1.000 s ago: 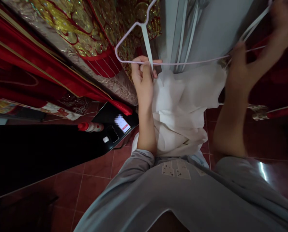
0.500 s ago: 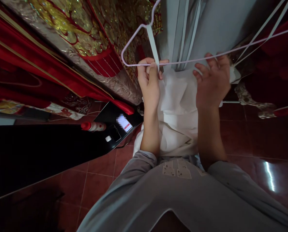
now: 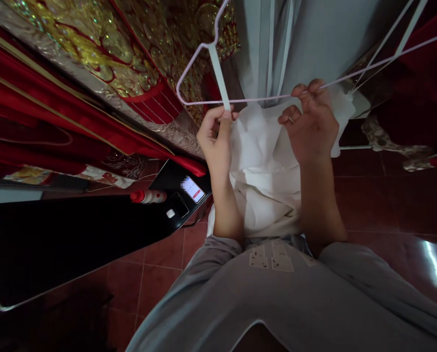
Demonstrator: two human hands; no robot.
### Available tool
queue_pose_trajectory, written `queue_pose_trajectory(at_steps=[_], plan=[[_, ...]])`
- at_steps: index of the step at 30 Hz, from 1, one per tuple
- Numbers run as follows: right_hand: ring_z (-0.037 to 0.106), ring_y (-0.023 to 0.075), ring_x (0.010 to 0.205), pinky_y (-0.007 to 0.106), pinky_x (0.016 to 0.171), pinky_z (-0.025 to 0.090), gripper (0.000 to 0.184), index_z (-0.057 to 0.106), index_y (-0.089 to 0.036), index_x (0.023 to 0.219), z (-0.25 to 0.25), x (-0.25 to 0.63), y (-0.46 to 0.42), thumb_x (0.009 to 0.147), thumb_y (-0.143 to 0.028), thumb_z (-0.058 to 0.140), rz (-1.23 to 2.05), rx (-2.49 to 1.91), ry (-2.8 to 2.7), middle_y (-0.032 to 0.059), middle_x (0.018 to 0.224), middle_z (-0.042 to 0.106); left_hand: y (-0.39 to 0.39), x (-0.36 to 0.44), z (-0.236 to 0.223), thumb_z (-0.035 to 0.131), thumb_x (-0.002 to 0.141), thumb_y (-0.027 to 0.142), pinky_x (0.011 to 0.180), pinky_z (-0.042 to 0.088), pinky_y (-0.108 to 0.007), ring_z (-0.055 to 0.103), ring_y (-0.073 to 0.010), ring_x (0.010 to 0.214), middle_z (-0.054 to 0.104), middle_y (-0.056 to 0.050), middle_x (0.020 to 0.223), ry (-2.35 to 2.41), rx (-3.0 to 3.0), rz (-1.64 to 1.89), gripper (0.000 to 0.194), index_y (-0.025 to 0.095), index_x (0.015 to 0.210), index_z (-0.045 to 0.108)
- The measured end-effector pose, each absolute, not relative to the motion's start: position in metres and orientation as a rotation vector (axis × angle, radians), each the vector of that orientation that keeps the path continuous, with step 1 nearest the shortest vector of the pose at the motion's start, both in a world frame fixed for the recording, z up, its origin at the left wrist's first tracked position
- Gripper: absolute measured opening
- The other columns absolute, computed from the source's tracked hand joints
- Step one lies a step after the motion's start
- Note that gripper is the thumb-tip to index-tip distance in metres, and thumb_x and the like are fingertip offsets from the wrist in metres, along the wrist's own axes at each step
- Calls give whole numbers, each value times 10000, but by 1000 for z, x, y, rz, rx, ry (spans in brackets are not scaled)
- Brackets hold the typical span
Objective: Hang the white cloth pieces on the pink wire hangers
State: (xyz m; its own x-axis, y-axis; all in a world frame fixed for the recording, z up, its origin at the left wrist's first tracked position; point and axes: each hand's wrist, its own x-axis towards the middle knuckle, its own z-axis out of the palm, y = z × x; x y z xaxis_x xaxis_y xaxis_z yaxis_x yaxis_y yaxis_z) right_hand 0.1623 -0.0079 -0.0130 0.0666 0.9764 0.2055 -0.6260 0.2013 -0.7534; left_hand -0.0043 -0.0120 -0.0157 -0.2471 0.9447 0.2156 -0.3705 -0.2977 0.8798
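Observation:
A pale pink clothes hanger (image 3: 255, 100) spans the upper part of the view, its hook running out at the top. From its neck hangs a white strap (image 3: 218, 73) that passes over the lower bar. My left hand (image 3: 218, 134) pinches the strap's lower end between thumb and fingers, just below the bar. On the bar further right, the curled fingers of my right hand (image 3: 313, 122) close round it. White cloth (image 3: 264, 142) hangs in folds below and between my hands. Further right, another white strap (image 3: 411, 29) crosses the bar.
Red and gold embroidered garments (image 3: 141, 63) hang at the left. Below them, a black tabletop (image 3: 75, 239) bears a red-capped bottle (image 3: 148, 196), a lit phone (image 3: 194, 189), a dark phone-like object (image 3: 181, 205) and a small white case (image 3: 170, 213). Dark red garments (image 3: 424, 102) hang at right.
My left hand has slid down from the hanger's bar to the strap's end. My right fingers have come in from spread to curled on the bar. The view has shifted slightly.

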Motion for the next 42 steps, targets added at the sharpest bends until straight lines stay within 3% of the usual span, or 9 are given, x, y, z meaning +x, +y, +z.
queue_pose_trajectory(at_steps=[4,8,14,17,22,25,28,31,42], plan=[[425,51,613,226,625,431,212,420,-235,917,-11,164,-11,745,-315,513,1327,-541,-784,-30,967,510,-24,-12,-4,583,954,99,592,412,-214,543,-139,707,638,-8,769,890,1117,1637,146,179,858,660],[413,55,586,248,619,438,226,437,-247,910,-10,165,-14,721,-304,547,1347,-575,-782,-28,1008,523,-28,-11,21,569,963,177,383,278,-212,445,-112,487,651,-39,832,868,1231,1572,126,212,916,681],[408,52,580,239,617,430,192,424,-242,928,-8,165,-15,762,-299,503,1378,-579,-799,-44,1009,529,-4,-15,61,146,1066,207,334,291,-207,412,-90,459,650,-49,1074,610,1003,1665,509,144,960,640],[392,51,574,242,612,424,182,436,-246,926,-8,164,-17,768,-303,504,1390,-572,-807,-46,1022,533,1,-25,66,96,1065,281,360,319,-244,476,-124,558,620,7,1177,638,919,1767,557,173,965,634],[377,46,549,236,572,391,150,449,-240,912,-6,161,-20,785,-309,493,1324,-562,-827,-51,995,536,-6,-39,36,303,1056,309,558,425,-245,521,-217,1046,620,85,1179,856,752,1954,332,247,1036,628],[369,42,522,234,549,367,132,444,-225,899,-6,160,-19,790,-298,458,1288,-562,-818,-50,974,532,-7,-37,8,404,1036,291,573,406,-249,478,-250,1129,634,100,1139,908,635,1967,227,310,1091,624],[361,44,524,239,558,369,160,442,-241,907,-5,159,-19,761,-302,467,1283,-609,-812,-54,1005,537,-7,-21,-10,359,1043,274,468,302,-248,550,-194,811,661,42,1086,877,781,1793,298,289,1045,656],[350,50,535,250,577,379,202,440,-268,919,-3,155,-21,738,-344,488,1277,-687,-827,-64,1045,542,-10,1,-10,272,1055,270,406,222,-272,472,-135,560,675,-28,1046,775,988,1659,399,234,981,662],[343,57,575,226,606,414,198,422,-241,874,10,147,-26,740,-382,456,1245,-788,-834,-41,1049,536,-20,21,8,325,1025,331,455,246,-310,446,-144,459,644,-17,1070,880,907,1722,284,293,917,586]])
